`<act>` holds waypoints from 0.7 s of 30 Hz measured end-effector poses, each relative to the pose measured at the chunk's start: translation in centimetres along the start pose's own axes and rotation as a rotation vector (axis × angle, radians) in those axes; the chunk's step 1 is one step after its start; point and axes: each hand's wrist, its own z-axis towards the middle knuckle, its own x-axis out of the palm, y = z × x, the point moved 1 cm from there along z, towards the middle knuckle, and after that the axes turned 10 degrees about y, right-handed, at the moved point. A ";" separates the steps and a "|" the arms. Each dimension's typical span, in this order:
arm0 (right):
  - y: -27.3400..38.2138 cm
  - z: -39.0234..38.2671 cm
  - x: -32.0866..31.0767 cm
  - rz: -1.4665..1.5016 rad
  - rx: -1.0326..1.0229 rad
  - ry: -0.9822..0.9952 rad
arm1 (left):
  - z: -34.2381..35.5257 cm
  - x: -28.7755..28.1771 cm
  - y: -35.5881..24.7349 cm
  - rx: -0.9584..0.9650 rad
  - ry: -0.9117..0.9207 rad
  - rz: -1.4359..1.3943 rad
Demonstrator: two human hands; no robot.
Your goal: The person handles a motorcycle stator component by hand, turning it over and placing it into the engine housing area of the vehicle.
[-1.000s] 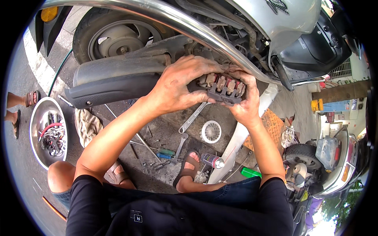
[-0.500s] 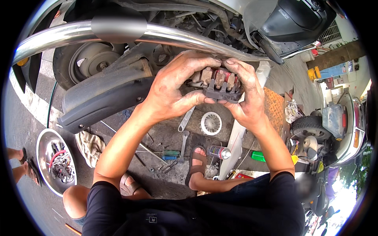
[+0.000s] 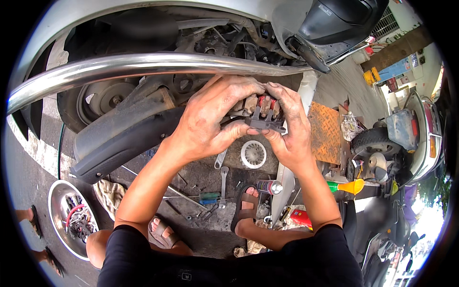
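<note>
Between both hands, in front of the scooter, is a grimy metal part (image 3: 261, 114) with rust-brown blocks, red pieces and dark prongs. I cannot make out exactly what part it is. My left hand (image 3: 206, 118) is wrapped round its left side, thumb below and fingers over the top. My right hand (image 3: 295, 130) closes on its right side, with the thumb underneath. The fingers cover much of both ends. Just below the hands, a pale finned fan disc (image 3: 253, 154) lies on the ground.
A chrome bar (image 3: 158, 63) crosses in front, above a black exhaust cover (image 3: 122, 143) and a wheel (image 3: 107, 100). Spanners (image 3: 224, 184), a spray can (image 3: 270, 187) and a rag (image 3: 110, 196) lie near my feet. A metal bowl of parts (image 3: 60, 191) stands left; a yellow funnel (image 3: 353, 186) lies right.
The view has shifted, so the scooter and tools sit differently in the picture. Both hands still grip the part, now tilted slightly, with the right fingers drawn closer round it.
</note>
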 end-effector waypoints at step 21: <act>4.1 0.8 -0.3 -0.084 0.155 -0.071 | -0.1 -1.2 -2.2 -0.037 -0.104 -0.142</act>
